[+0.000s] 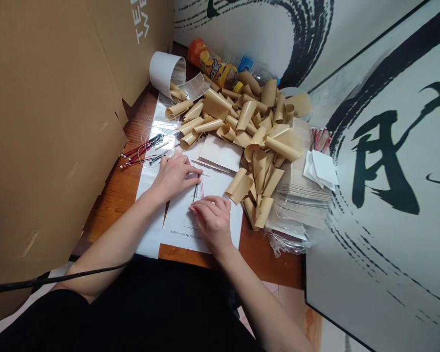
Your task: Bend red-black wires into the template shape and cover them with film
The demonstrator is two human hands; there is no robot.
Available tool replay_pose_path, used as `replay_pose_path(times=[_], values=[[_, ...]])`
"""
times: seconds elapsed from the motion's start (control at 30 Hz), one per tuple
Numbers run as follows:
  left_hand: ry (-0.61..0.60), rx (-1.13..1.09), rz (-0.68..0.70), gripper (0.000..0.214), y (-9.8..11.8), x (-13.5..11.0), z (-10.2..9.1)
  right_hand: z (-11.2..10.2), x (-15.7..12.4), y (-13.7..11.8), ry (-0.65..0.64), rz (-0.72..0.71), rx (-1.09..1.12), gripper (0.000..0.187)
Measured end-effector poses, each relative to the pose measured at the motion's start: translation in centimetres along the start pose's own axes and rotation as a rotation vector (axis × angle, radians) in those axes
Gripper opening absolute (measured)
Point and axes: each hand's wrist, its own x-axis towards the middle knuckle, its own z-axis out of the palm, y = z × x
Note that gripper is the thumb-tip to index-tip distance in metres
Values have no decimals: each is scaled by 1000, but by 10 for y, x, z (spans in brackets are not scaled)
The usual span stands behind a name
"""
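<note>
A thin red and black wire lead (pixel 201 187) lies over a white printed sheet (pixel 179 239) on the table. My left hand (pixel 174 175) is closed at the lead's upper end, thumb and fingertips pinching close to a small white tip. Lower on the same sheet, my right hand (pixel 214 217) has its fingers drawn together around the lead's lower end; its fingertips partly hide what they grip. Just beyond my hands is a small stack of pale cards (pixel 222 152). Left of it lies a bundle of red and black wires (pixel 143 152) with white connectors.
Curled brown paper pieces (pixel 245 115) are heaped at the back. A wrapped stack of flat sheets (pixel 300 200) stands right, with white cards (pixel 320 168) and more wires (pixel 320 139) on it. A cardboard box (pixel 58 122) walls the left; bottles (pixel 214 66) lie behind.
</note>
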Motion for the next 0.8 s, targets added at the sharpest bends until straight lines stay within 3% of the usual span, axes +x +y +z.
replay_pose_path(times=[0.6, 0.8], values=[[-23, 18, 13, 27, -2, -1, -1, 0, 5, 1, -77, -38, -50, 14], [-67, 34, 46, 40, -3, -2, -5, 0, 1, 1, -68, -59, -71, 10]])
